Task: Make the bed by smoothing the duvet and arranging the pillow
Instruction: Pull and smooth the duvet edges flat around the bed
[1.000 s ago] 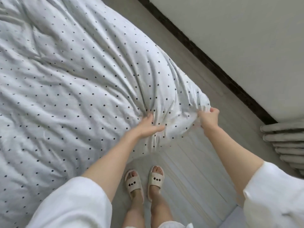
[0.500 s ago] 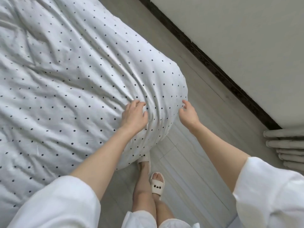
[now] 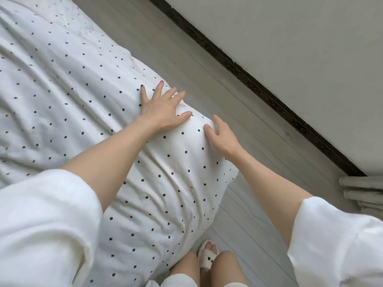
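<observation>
A white duvet (image 3: 68, 104) with small black dots covers the bed and fills the left half of the view, wrinkled in long creases. My left hand (image 3: 162, 108) lies flat on it near its right edge, fingers spread and straight. My right hand (image 3: 221, 137) touches the rounded side of the duvet just to the right, fingers relaxed and nothing held. No pillow is in view.
A strip of grey plank floor (image 3: 207, 65) runs between the bed and a pale wall with a dark skirting board (image 3: 248, 79). A ribbed radiator (image 3: 364, 193) sits at the right edge. My slippered foot (image 3: 208, 255) stands close to the bed's side.
My right hand let go of the duvet's corner. Both hands moved forward along the edge and now lie flat on the duvet. I stepped along the bed.
</observation>
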Tool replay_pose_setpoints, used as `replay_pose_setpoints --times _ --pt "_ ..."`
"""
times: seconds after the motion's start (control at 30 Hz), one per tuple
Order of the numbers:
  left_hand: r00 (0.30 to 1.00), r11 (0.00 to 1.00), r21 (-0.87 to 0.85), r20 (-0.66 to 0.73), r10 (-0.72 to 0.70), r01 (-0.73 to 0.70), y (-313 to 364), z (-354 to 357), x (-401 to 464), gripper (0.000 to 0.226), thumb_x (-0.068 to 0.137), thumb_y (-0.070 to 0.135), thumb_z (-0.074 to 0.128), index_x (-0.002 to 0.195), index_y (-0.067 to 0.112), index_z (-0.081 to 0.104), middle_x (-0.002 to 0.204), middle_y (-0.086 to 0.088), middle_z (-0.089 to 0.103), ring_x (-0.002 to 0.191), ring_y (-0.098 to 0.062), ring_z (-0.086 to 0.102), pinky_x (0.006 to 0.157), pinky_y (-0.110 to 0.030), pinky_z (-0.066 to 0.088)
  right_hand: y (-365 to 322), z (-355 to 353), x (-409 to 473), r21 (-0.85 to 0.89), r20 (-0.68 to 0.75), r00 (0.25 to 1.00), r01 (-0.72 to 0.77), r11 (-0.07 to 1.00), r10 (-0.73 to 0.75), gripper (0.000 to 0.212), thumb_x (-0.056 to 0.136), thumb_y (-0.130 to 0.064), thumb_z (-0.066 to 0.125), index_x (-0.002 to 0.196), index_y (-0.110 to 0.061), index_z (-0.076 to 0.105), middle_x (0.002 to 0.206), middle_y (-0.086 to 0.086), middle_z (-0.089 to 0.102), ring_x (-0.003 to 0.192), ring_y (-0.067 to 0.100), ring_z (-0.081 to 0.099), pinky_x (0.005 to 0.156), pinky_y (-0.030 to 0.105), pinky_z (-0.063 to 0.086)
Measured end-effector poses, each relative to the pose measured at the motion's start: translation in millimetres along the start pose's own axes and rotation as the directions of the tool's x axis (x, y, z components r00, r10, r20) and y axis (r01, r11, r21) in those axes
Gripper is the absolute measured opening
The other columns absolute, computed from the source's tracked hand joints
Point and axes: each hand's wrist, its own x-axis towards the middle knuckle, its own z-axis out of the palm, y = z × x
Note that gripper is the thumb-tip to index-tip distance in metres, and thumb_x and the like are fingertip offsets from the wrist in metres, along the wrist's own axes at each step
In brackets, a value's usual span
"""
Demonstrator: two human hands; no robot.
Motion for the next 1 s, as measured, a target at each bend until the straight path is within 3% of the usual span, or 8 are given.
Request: replay_pose_setpoints --times 0.13,0.27,0.4,0.57,0.63,0.7,0.83,1.0 --pt "0.997 0.994 0.095 -0.051 0.059 -0.054 -8.5 10.0 16.1 0.053 0.092 0.058 0.035 0.106 0.013 0.06 0.12 -0.005 0.06 0.125 -0.025 0.044 0.113 -0.052 0.008 10.2 1.4 2.7 -0.192 0.007 1.0 -0.027 0.981 0.029 0.043 0.093 -0.052 0.031 0.113 -0.02 0.051 0.111 -0.001 0.059 0.1 0.023 0.052 0.088 0.036 0.038" --pt "0.971 0.997 0.048 -0.23 0.069 -0.06 4.2 13.8 24.9 0.045 0.099 0.037 0.036 0.06 0.016 0.039 0.085 -0.018 0.069 0.087 -0.034 0.06 0.09 -0.039 0.031 11.5 5.9 1.8 -0.191 0.0 1.0 -0.002 0.982 0.002 0.04 0.095 -0.051 0.028 0.094 -0.015 0.046 0.089 0.007 0.06 0.091 0.032 0.052 0.073 0.035 0.033" --pt "0.899 0.993 -0.101 -0.438 0.018 -0.069 18.9 9.5 24.3 0.045 0.094 0.038 0.036 0.055 0.016 0.036 0.056 -0.021 0.06 0.059 -0.037 0.058 0.074 -0.041 0.038 10.0 -15.5 1.1 -0.216 -0.087 0.992 0.074 0.974 -0.095 0.041 0.097 -0.044 0.03 0.067 -0.016 0.033 0.06 0.002 0.046 0.073 0.033 0.045 0.067 0.034 0.028" --pt "0.747 0.978 -0.119 -0.663 0.052 -0.174 88.3 -14.8 38.4 0.04 0.087 0.029 0.049 0.054 0.022 0.026 0.039 -0.01 0.048 0.038 -0.028 0.048 0.058 -0.033 0.044 35.7 -85.9 0.9 -0.262 -0.291 0.932 0.138 0.955 -0.214 0.043 0.091 -0.047 0.031 0.061 -0.018 0.023 0.059 0.012 0.044 0.062 0.037 0.043 0.06 0.036 0.027" --pt "0.752 0.978 -0.096 -0.654 0.078 -0.185 107.2 -14.6 50.7 0.039 0.087 0.031 0.047 0.053 0.022 0.031 0.043 -0.007 0.053 0.043 -0.026 0.053 0.06 -0.034 0.044 48.7 -101.6 5.2 -0.31 -0.318 0.924 0.11 0.944 -0.212 0.042 0.088 -0.049 0.029 0.066 -0.014 0.029 0.061 0.018 0.052 0.064 0.041 0.05 0.06 0.038 0.03" --pt "0.842 0.988 -0.08 -0.535 0.069 -0.131 110.0 -4.3 60.7 0.036 0.091 0.037 0.04 0.063 0.017 0.05 0.066 -0.007 0.066 0.069 -0.028 0.063 0.075 -0.04 0.043 59.7 -96.6 13.6 -0.396 -0.282 0.945 0.045 0.917 -0.168 0.041 0.095 -0.047 0.032 0.077 -0.011 0.036 0.077 0.023 0.064 0.077 0.044 0.058 0.064 0.041 0.035" --pt "0.985 0.993 -0.094 -0.165 0.056 -0.073 119.6 12.8 78.5 0.031 0.097 0.037 0.041 0.124 0.023 0.05 0.129 -0.002 0.05 0.127 -0.025 0.039 0.112 -0.056 0.011 72.2 -72.8 26.4 -0.341 -0.239 0.968 -0.155 0.927 0.075 0.026 0.096 -0.028 0.042 0.116 -0.012 0.044 0.122 0.013 0.054 0.111 0.035 0.049 0.088 0.044 0.035" --pt "0.972 0.981 -0.185 -0.212 -0.099 0.06 112.6 21.7 60.6 0.041 0.095 0.025 0.043 0.136 0.023 0.042 0.148 -0.002 0.034 0.143 -0.026 0.017 0.111 -0.065 -0.002 59.8 -36.1 -10.7 -0.224 -0.353 0.917 0.11 0.968 -0.186 0.044 0.09 -0.027 0.039 0.132 -0.018 0.047 0.129 0.01 0.048 0.12 0.03 0.043 0.098 0.05 0.037"
